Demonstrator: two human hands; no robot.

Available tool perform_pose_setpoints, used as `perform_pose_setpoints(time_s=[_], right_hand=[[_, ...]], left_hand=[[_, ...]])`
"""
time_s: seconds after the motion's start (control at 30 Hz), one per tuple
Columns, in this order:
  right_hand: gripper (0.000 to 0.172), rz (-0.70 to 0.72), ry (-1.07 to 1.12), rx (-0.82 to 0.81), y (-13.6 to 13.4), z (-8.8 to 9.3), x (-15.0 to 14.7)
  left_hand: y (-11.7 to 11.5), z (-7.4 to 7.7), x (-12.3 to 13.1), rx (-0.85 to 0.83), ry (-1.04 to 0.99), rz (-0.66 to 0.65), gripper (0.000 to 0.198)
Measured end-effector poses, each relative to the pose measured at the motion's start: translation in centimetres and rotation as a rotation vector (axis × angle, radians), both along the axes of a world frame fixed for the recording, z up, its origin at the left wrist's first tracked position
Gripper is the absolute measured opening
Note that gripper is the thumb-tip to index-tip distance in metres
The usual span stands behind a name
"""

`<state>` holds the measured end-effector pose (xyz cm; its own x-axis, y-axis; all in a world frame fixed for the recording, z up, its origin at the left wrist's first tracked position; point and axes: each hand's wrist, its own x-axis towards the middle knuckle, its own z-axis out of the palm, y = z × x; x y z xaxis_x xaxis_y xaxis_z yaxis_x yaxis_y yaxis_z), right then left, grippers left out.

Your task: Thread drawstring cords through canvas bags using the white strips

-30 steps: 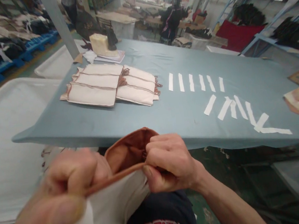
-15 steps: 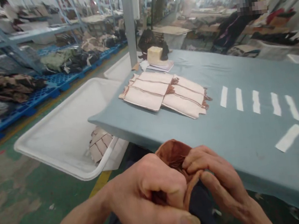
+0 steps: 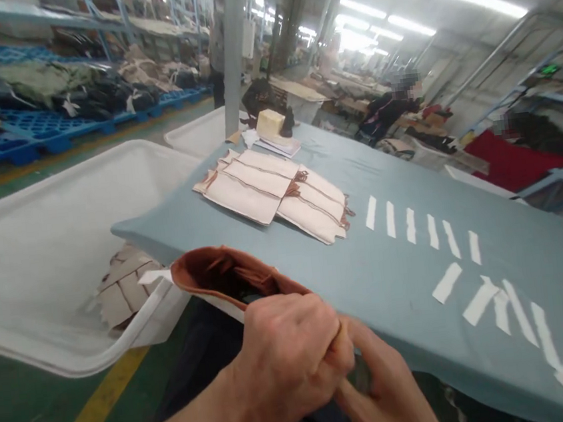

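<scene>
Over my lap, at the table's front edge, a brown and cream fabric piece (image 3: pixel 227 270) stands open like a pouch, its brown inside showing. My left hand (image 3: pixel 294 354) is closed around its right end, knuckles up. Pressed against the left one, my right hand (image 3: pixel 379 375) has its fingers closed at the same end; its fingertips are mostly hidden, so what it pinches cannot be made out. Two stacks of cream panels with brown seams, a left stack (image 3: pixel 253 184) and a right stack (image 3: pixel 314 204), lie overlapping on the table.
The blue-green table (image 3: pixel 369 282) bears scattered white strips (image 3: pixel 410 226) and a yellow block (image 3: pixel 270 123) on papers. A large white bin (image 3: pixel 58 187) at left holds cream pieces (image 3: pixel 125 284). A grey post (image 3: pixel 233 55) rises behind. Two people are in the background at right.
The view has shifted right. The brown fabric now stands opened out to the left of my hands, and my hands have come together at its right end.
</scene>
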<state>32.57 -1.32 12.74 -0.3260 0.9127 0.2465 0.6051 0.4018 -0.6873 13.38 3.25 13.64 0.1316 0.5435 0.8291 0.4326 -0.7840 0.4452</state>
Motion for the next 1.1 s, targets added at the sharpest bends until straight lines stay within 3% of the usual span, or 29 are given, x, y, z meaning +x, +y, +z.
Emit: perform_pose_setpoints(time_s=[0.1,0.2,0.4,0.63,0.8,0.97,1.1], right_hand=[[0.021,-0.063,0.083,0.191,-0.5,-1.8,-0.6],[0.023,-0.052,0.123,0.332,-0.8,-2.9,-1.1],[0.026,-0.011,0.019,0.358,-1.9,-2.9,-0.9],[0.03,-0.049,-0.093,0.382,-2.3,-1.5,-1.4],[0.033,-0.064,-0.122,0.374,-2.3,-2.4,-1.7],[0.039,-0.061,0.095,0.293,-2.4,-3.6,-0.8],[0.045,-0.143,0.26,0.218,-2.9,-4.4,0.4]], left_hand=[[-1.0,-0.9,0.8,-0.019,-0.014,-0.046,0.04],[-1.8,-1.7,0.7,-0.16,-0.052,-0.092,0.039],[-2.4,-2.7,-0.3,-0.311,-0.067,-0.08,0.043],[-2.6,-0.7,-1.5,-0.112,0.026,-0.07,0.045],[-2.2,-0.9,-1.5,0.028,0.059,0.017,0.043],[-2.7,-0.6,0.3,0.091,0.153,0.039,0.045],[-3.1,0.2,2.6,0.105,0.205,0.034,0.042]])
